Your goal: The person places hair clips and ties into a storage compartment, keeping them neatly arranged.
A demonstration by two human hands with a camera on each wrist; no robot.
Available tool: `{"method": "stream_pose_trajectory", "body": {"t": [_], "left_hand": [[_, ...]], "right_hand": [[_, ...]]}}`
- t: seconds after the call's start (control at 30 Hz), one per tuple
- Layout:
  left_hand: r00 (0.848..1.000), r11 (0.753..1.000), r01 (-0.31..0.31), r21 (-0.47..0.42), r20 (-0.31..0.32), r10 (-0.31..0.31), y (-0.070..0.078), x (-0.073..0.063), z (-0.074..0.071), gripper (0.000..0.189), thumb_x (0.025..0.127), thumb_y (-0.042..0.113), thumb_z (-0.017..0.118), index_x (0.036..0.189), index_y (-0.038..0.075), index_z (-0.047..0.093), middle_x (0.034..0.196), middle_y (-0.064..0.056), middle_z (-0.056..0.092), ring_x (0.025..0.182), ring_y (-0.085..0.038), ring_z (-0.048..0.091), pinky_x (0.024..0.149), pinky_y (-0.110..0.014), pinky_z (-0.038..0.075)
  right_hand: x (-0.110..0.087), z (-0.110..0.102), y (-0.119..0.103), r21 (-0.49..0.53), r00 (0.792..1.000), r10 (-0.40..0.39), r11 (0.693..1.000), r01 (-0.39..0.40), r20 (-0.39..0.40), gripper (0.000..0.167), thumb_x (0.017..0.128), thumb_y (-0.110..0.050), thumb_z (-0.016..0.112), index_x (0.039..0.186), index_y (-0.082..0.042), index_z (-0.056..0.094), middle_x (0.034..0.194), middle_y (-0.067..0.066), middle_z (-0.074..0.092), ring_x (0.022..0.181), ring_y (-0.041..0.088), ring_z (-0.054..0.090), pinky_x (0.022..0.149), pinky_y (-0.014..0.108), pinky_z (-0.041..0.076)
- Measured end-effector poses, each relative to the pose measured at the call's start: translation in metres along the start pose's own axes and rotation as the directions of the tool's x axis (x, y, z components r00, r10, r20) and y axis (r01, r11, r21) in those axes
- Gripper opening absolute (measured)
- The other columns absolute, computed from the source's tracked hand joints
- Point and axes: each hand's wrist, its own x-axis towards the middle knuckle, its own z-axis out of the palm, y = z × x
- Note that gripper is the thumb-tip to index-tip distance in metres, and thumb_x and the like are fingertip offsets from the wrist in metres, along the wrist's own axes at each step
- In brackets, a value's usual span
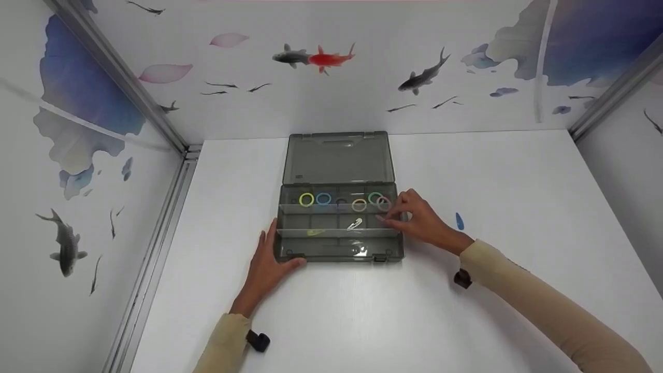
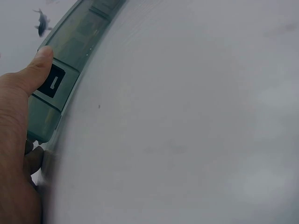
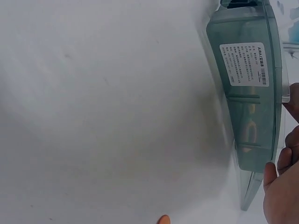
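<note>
A dark translucent storage box [image 1: 339,257] lies with its lid [image 1: 339,158] raised at the back. My left hand [image 1: 267,272] holds its front left corner, thumb on the front rim and fingers along the side. Over the right side of the middle row, my right hand [image 1: 422,220] pinches a small pale purplish piece [image 1: 380,218], mostly covered by the fingertips. That row holds a white snap hair clip [image 1: 355,224] and a yellow clip [image 1: 315,232]. Several coloured rings, among them a yellow ring [image 1: 306,200] and a blue ring [image 1: 323,199], sit in the back row.
A blue snap hair clip [image 1: 459,221] lies on the white table [image 1: 336,316], right of the box. Behind the table rises a wall [image 1: 362,103] painted with fish. At the right wrist view's bottom edge shows a small orange tip [image 3: 163,220] of unclear kind.
</note>
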Motion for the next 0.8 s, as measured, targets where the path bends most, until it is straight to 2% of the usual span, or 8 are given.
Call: {"method": "stream_pose_trajectory", "body": {"t": [0.2, 0.37, 0.57, 0.67, 0.8], "left_hand": [[1.000, 1.000, 0.004, -0.007, 0.004, -0.004, -0.002, -0.002, 0.001, 0.128, 0.082, 0.068, 0.091, 0.179, 0.031, 0.015, 0.183, -0.012, 0.021, 0.169, -0.045, 0.006, 0.126, -0.080, 0.018], [1.000, 1.000, 0.008, -0.009, 0.002, -0.008, -0.003, -0.003, 0.002, 0.128, 0.082, 0.068, 0.091, 0.179, 0.032, 0.015, 0.183, -0.014, 0.020, 0.169, -0.045, 0.007, 0.126, -0.078, 0.018], [1.000, 1.000, 0.015, -0.006, 0.009, -0.015, -0.002, -0.002, 0.003, 0.127, 0.083, 0.066, 0.091, 0.179, 0.028, 0.017, 0.183, -0.019, 0.019, 0.168, -0.048, 0.010, 0.125, -0.080, 0.021], [1.000, 1.000, 0.012, -0.002, 0.009, -0.012, -0.001, -0.001, 0.002, 0.127, 0.083, 0.065, 0.091, 0.179, 0.028, 0.017, 0.183, -0.019, 0.019, 0.168, -0.048, 0.009, 0.125, -0.080, 0.020], [1.000, 1.000, 0.005, -0.007, 0.002, -0.005, -0.001, 0.001, 0.000, 0.127, 0.083, 0.065, 0.091, 0.179, 0.029, 0.016, 0.183, -0.017, 0.019, 0.169, -0.048, 0.008, 0.125, -0.081, 0.018]], "right_hand": [[-0.003, 0.001, 0.001, -0.019, 1.000, -0.010, 1.000, 0.010, 0.009, 0.011, 0.089, -0.005, 0.094, 0.097, -0.011, 0.089, 0.092, 0.003, 0.059, 0.091, 0.019, 0.042, 0.079, 0.036, 0.036], [-0.008, -0.003, 0.004, 0.004, 0.999, 0.046, 0.999, -0.046, 0.010, 0.010, 0.094, -0.008, 0.090, 0.104, -0.007, 0.087, 0.098, 0.003, 0.063, 0.098, 0.022, 0.048, 0.085, 0.040, 0.043], [-0.019, -0.018, 0.010, 0.038, 0.994, 0.083, 0.996, -0.080, -0.072, 0.011, 0.097, -0.005, 0.086, 0.108, -0.005, 0.086, 0.102, 0.009, 0.067, 0.105, 0.028, 0.052, 0.092, 0.052, 0.047], [-0.023, -0.029, 0.015, 0.024, 0.990, 0.091, 0.996, -0.089, -0.106, 0.010, 0.097, -0.005, 0.086, 0.107, -0.007, 0.086, 0.103, 0.007, 0.068, 0.106, 0.026, 0.054, 0.093, 0.050, 0.046], [-0.030, -0.043, 0.026, 0.004, 0.985, 0.110, 0.994, -0.110, -0.130, 0.010, 0.098, -0.006, 0.085, 0.108, -0.004, 0.085, 0.103, 0.007, 0.069, 0.107, 0.023, 0.054, 0.096, 0.050, 0.046]]}}
